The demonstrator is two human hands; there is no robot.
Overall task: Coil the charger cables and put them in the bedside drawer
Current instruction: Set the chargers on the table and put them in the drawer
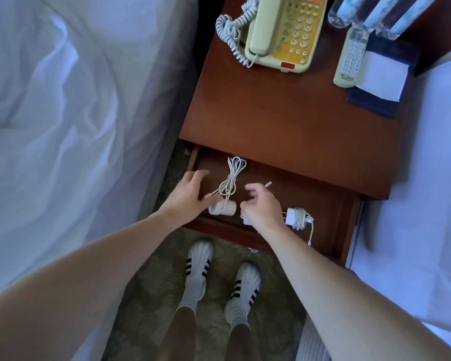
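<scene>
The bedside drawer (pixel 331 204) is pulled out below the nightstand top. At its left lies a coiled white cable (pixel 231 178), tied in the middle, with a round white adapter (pixel 223 207) at its near end. My left hand (pixel 188 196) rests beside it with fingers spread, fingertips touching the cable near the adapter. My right hand (pixel 263 209) is curled over a second white charger (pixel 245 219); that charger's cable tip (pixel 268 184) pokes out beyond the hand. A third charger (pixel 298 217), cable wrapped around it, lies at the right, its plug end trailing toward the drawer front.
On the nightstand top (pixel 284 126) stand a cream telephone (pixel 284 29), a remote (pixel 349 58), a notepad (pixel 380 74) and bottles (pixel 375 11). White bedding (pixel 63 113) lies left, another bed (pixel 432 178) right. My shoes (pixel 221 274) stand on the carpet before the drawer.
</scene>
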